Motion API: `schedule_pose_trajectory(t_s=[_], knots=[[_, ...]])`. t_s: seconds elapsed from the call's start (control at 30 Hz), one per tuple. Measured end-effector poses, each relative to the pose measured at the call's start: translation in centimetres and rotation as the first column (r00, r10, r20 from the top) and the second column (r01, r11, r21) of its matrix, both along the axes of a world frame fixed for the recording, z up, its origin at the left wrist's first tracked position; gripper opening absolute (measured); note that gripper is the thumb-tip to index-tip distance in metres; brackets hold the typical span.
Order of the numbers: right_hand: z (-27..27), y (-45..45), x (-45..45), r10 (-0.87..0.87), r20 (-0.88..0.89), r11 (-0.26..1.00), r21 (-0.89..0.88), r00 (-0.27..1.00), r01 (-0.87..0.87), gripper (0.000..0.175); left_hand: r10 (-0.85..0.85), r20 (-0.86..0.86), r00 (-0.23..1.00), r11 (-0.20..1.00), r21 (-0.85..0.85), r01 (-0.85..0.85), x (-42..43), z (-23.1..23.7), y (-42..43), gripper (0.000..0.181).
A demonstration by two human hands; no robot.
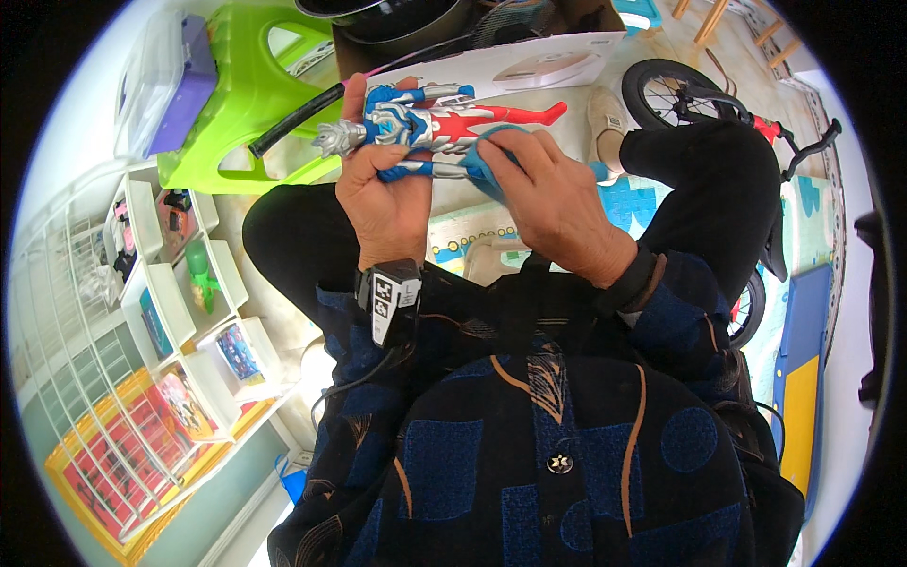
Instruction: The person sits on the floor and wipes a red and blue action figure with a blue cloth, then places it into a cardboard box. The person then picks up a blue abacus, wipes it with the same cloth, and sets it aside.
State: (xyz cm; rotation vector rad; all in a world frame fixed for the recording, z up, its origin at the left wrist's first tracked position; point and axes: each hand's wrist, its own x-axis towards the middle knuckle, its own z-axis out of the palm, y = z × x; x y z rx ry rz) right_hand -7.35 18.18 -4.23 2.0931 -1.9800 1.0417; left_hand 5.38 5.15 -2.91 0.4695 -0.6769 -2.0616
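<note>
My left hand holds a plastic superhero action figure by its upper body, thumb over the chest. The figure is silver, blue and red; its silver head points left and a red leg stretches to the right. In my right hand is a blue cloth, pinched between thumb and fingers. That cloth lies against the figure's lower arm and hip and hides the hand of that arm. The figure's other arm lies along the far side of its body.
A green plastic stool stands at the upper left, beside a purple-and-clear box. Beyond my hands is a cardboard box holding a black pan. A racket's black handle sticks out leftward. A small bicycle stands right, white shelves left.
</note>
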Motion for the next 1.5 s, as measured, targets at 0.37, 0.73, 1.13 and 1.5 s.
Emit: schedule_pose_trajectory(t_s=[0.37,0.73,1.13,1.5], knots=[[-0.2,-0.1,0.7,-0.182,-0.231,0.979,0.049,0.956,0.199,0.044,-0.066,0.109,0.992,0.961,0.275,0.033,0.0,-0.8,0.2,0.050],[-0.7,0.0,-0.3,-0.189,-0.338,0.970,0.080,0.922,0.229,0.036,-0.167,0.272,0.948,0.971,0.211,0.110,-0.3,-0.6,0.4,0.039],[0.7,0.7,-4.9,-0.030,0.165,0.963,0.268,0.986,-0.016,0.020,-0.256,0.489,0.834,0.889,-0.221,0.402,1.3,-0.1,-1.1,0.037],[-0.6,0.8,-6.5,-0.077,0.317,0.983,0.183,0.945,0.019,0.024,-0.163,0.627,0.762,0.956,-0.092,0.280,1.1,0.0,-0.8,0.049]])
